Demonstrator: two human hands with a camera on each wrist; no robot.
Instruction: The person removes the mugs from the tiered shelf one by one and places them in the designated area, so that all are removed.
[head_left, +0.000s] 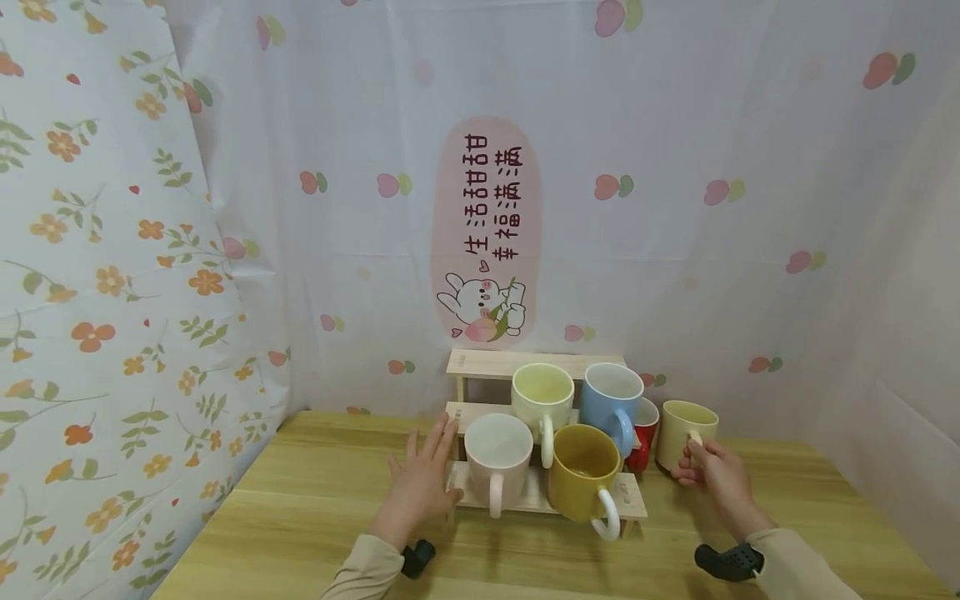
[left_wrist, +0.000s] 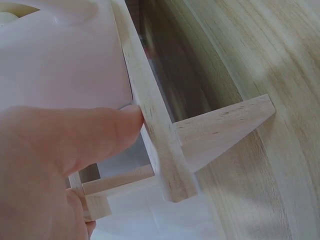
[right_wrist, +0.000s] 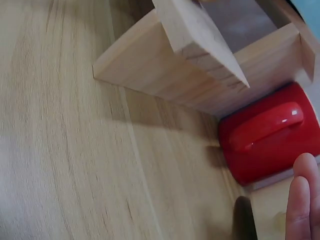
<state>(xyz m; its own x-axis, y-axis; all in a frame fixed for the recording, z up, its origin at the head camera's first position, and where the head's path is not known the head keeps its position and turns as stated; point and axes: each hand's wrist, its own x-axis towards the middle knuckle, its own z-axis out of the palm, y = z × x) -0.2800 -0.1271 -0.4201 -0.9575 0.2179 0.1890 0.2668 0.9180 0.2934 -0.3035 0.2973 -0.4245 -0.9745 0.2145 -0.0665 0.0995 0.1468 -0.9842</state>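
At the right end of a three-tier wooden rack (head_left: 540,364), my right hand (head_left: 720,477) pinches the handle of a cream mug (head_left: 672,433). Whether that mug's base touches the table I cannot tell. Beside it, a red mug (right_wrist: 262,137) stands next to the rack's end. My left hand (head_left: 422,483) lies along the rack's left end with fingers spread, its thumb (left_wrist: 120,127) against the lowest shelf's edge. On the lowest tier are a pink mug (head_left: 487,479) and a mustard mug (head_left: 573,487). A pale yellow-green mug (head_left: 532,408) and a blue mug (head_left: 606,404) sit on the middle tier.
The rack stands on a wood-grain table (head_left: 300,500) close to a printed cloth backdrop (head_left: 360,275). A floral curtain (head_left: 120,333) hangs along the left side. Handles of the front mugs stick out past the shelf edges. Each wrist wears a black strap (head_left: 727,562).
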